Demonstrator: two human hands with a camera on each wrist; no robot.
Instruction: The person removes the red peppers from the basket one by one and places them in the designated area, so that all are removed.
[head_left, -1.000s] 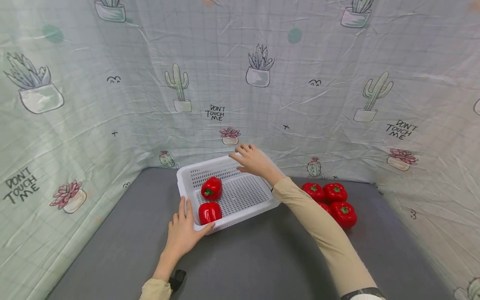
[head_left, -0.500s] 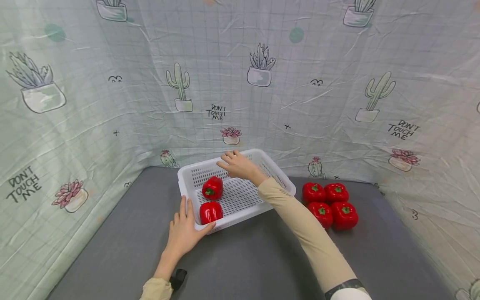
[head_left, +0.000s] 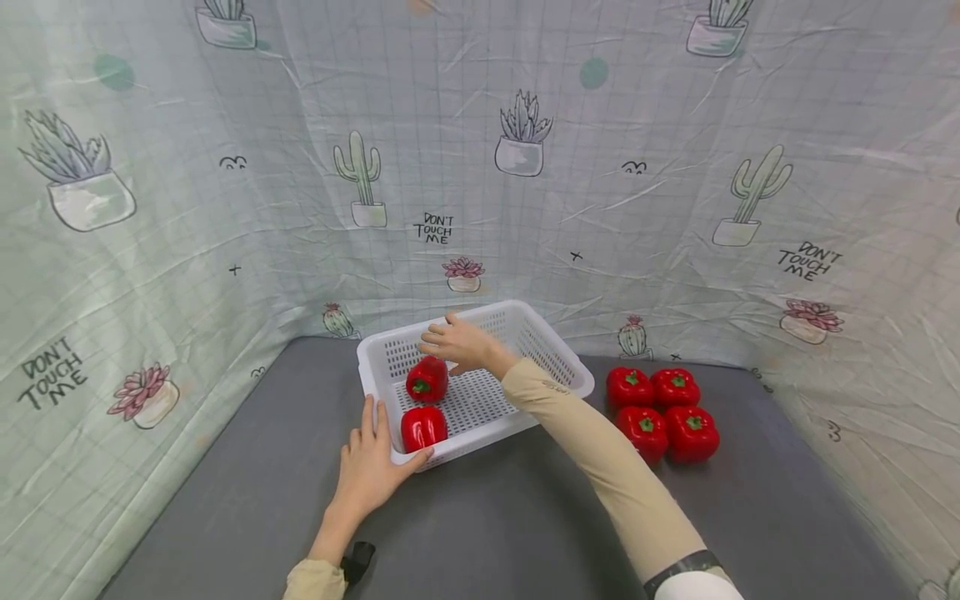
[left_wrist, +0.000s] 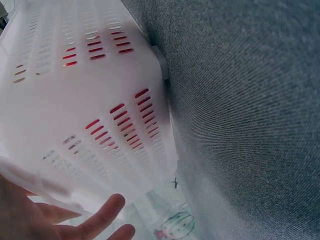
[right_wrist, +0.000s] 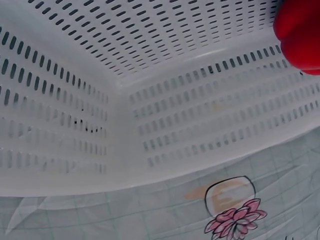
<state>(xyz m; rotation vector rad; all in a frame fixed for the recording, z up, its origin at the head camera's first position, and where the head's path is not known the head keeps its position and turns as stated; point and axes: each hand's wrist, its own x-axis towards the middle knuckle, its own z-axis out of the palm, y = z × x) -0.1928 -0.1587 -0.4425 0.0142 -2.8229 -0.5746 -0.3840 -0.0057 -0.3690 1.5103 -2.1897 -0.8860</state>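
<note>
A white slotted plastic basket (head_left: 480,437) stands at an angle on the grey table, with two glossy red bell peppers in its left end. The rear bell pepper (head_left: 423,383) lies with its green stem facing forward; the front bell pepper (head_left: 423,428) is near the basket's front left corner. My left hand (head_left: 367,471) rests on that corner, thumb along the front rim and straight fingers by the left side. My right hand (head_left: 461,343) reaches into the basket, fingers extended, and overlaps the top of the rear pepper. In the right wrist view red pepper (right_wrist: 302,37) shows at the upper right.
Several more red bell peppers (head_left: 692,433) stand grouped, stems up, right of the basket. A fabric curtain (head_left: 577,208) printed with cacti hangs behind the table and along both sides, close behind the basket's back rim. Grey tabletop (head_left: 480,533) lies in front.
My right hand has moved left and down from over the basket's back rim to the rear bell pepper. The left hand, basket and peppers have stayed in place.
</note>
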